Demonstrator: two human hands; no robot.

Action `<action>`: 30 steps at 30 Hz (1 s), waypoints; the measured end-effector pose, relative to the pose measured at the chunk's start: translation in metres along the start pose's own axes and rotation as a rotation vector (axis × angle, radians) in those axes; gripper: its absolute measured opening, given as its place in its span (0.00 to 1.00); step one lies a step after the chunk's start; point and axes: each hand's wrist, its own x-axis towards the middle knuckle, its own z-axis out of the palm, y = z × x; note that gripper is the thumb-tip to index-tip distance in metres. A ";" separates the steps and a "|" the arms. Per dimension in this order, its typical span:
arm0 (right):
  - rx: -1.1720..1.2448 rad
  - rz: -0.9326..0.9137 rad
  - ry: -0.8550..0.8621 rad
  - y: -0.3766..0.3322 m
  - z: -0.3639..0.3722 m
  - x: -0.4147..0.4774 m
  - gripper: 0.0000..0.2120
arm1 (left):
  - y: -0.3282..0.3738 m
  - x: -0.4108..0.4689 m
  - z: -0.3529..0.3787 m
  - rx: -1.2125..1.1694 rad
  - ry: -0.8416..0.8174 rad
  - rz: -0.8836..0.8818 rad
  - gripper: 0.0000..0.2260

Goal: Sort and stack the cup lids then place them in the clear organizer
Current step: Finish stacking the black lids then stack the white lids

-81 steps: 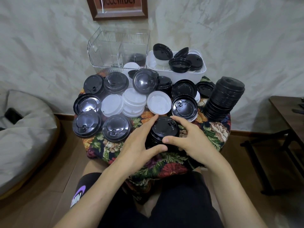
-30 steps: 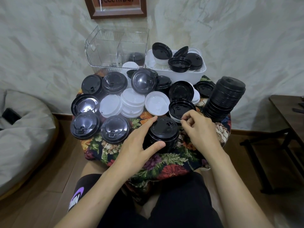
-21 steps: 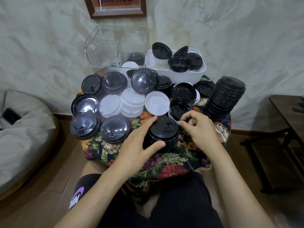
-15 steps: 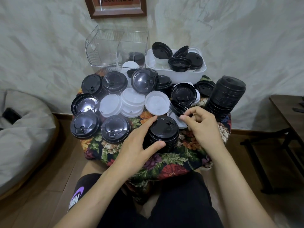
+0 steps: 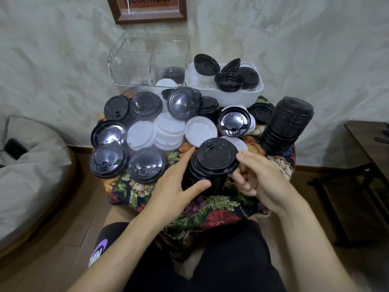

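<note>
A short stack of black lids (image 5: 200, 182) stands near the front of the floral-covered table (image 5: 210, 205). My left hand (image 5: 174, 186) grips the stack's left side, thumb in front and fingers behind. My right hand (image 5: 259, 180) pinches the right rim of a black lid (image 5: 214, 157) that sits tilted on top of the stack. The clear organizer (image 5: 130, 60) stands at the back left with a few black lids in its right compartment. Loose black lids (image 5: 108, 161) and white lids (image 5: 168, 131) cover the table's middle and left.
A white tub (image 5: 227, 95) with several black and white lids stands at the back right. A tall leaning stack of black lids (image 5: 288, 127) sits at the right edge. A grey beanbag (image 5: 31, 175) lies on the left and a dark side table (image 5: 370, 148) stands on the right.
My right hand picked an upturned black lid from behind the stack, turned it over and brought it onto the stack's top. My left hand stayed on the stack.
</note>
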 end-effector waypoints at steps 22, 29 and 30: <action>-0.522 -0.247 0.024 0.010 0.002 0.002 0.25 | 0.012 -0.001 -0.003 -0.024 0.026 0.017 0.29; -0.616 -0.206 0.034 0.009 0.007 0.005 0.40 | 0.009 -0.001 -0.003 -0.044 0.032 0.017 0.28; -0.630 -0.202 0.025 0.009 0.008 0.005 0.40 | 0.009 -0.001 -0.003 -0.045 0.033 0.018 0.28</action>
